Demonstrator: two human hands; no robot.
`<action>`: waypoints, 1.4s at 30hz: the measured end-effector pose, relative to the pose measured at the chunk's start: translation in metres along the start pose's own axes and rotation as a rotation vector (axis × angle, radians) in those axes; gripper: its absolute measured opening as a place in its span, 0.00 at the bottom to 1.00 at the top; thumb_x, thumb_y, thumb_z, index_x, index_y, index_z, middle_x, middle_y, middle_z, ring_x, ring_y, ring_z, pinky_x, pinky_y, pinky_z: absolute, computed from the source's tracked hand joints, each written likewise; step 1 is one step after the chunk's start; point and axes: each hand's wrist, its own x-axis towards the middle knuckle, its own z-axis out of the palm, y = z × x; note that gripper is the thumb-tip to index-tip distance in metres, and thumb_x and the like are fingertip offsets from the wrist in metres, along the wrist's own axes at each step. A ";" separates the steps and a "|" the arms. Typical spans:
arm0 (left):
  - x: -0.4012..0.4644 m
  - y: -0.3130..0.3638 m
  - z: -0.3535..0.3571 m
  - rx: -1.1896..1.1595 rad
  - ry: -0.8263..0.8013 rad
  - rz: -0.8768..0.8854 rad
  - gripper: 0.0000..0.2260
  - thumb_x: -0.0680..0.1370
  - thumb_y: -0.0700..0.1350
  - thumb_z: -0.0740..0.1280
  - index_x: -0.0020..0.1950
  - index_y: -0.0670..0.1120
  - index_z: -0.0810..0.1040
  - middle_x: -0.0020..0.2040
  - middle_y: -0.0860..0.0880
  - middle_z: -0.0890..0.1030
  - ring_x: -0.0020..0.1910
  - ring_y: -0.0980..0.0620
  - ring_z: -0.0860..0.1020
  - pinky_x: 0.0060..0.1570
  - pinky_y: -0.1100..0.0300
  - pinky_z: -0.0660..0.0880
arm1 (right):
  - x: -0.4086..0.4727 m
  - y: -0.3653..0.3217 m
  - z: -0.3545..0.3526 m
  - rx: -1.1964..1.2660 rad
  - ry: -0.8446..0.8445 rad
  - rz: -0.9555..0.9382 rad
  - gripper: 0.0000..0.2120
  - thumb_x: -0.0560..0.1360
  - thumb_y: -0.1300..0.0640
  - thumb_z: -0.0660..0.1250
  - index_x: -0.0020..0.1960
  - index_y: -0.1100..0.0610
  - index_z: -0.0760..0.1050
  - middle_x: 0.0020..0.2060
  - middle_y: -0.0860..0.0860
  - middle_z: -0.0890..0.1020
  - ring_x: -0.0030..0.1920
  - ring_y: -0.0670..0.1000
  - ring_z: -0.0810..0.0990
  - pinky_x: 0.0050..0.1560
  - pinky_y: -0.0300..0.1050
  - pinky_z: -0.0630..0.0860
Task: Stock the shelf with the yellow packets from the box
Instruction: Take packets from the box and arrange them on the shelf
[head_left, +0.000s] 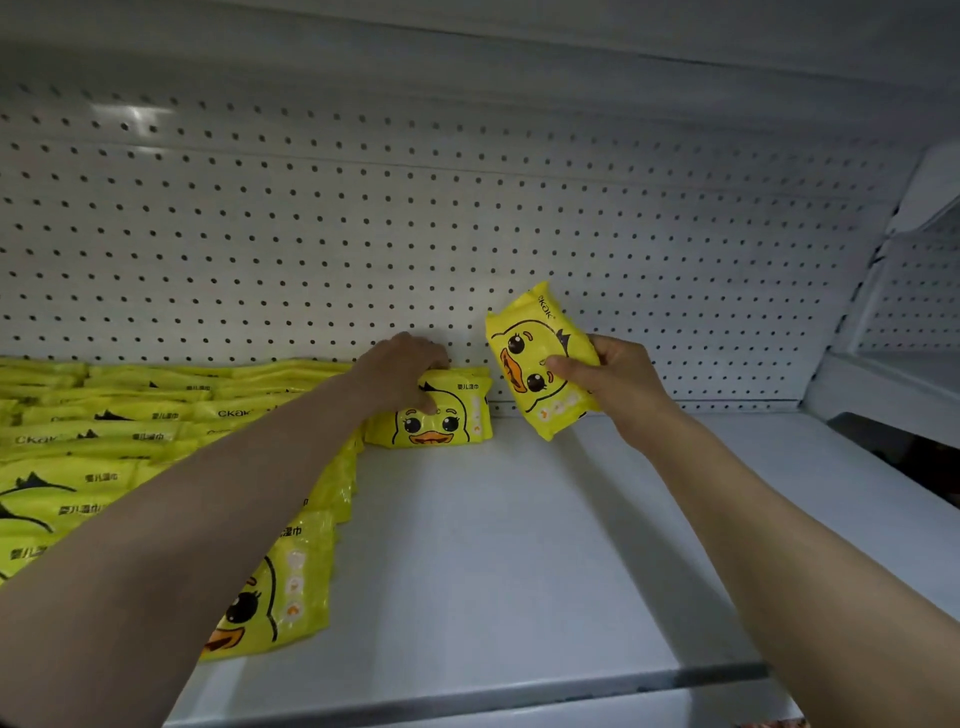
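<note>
Yellow duck-face packets fill the left part of the white shelf (519, 545) in rows (130, 415). My left hand (402, 371) grips the top of an upright packet (441, 418) at the back of the shelf, thumb on its front, fingers over its top edge. My right hand (613, 387) holds another yellow packet (540, 358) tilted in the air, just right of the standing one and above the shelf. The box is out of view.
A white pegboard back wall (467, 234) rises behind the shelf. Another shelf panel (519, 31) hangs overhead. A neighbouring shelf unit (904, 322) stands at the right. A metal front rail (467, 696) edges the shelf.
</note>
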 end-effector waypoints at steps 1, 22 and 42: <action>-0.001 0.001 -0.003 -0.006 0.025 -0.003 0.26 0.67 0.53 0.77 0.62 0.52 0.74 0.57 0.52 0.73 0.59 0.49 0.71 0.54 0.54 0.70 | 0.000 0.000 -0.001 -0.017 -0.014 0.004 0.08 0.71 0.62 0.75 0.50 0.58 0.82 0.41 0.52 0.86 0.37 0.46 0.84 0.36 0.39 0.80; -0.043 -0.002 -0.051 -0.430 -0.163 -0.057 0.11 0.67 0.52 0.79 0.40 0.54 0.77 0.47 0.50 0.81 0.49 0.52 0.78 0.53 0.52 0.73 | 0.028 0.011 0.050 -0.415 -0.555 -0.036 0.14 0.70 0.54 0.78 0.55 0.52 0.84 0.47 0.49 0.87 0.49 0.51 0.85 0.59 0.54 0.79; -0.048 -0.019 -0.032 -0.212 -0.157 -0.196 0.23 0.67 0.54 0.78 0.57 0.49 0.74 0.53 0.50 0.75 0.55 0.50 0.72 0.49 0.57 0.69 | 0.021 0.027 0.110 -1.147 -0.372 -0.384 0.45 0.63 0.40 0.79 0.75 0.47 0.65 0.61 0.50 0.71 0.65 0.50 0.67 0.54 0.47 0.71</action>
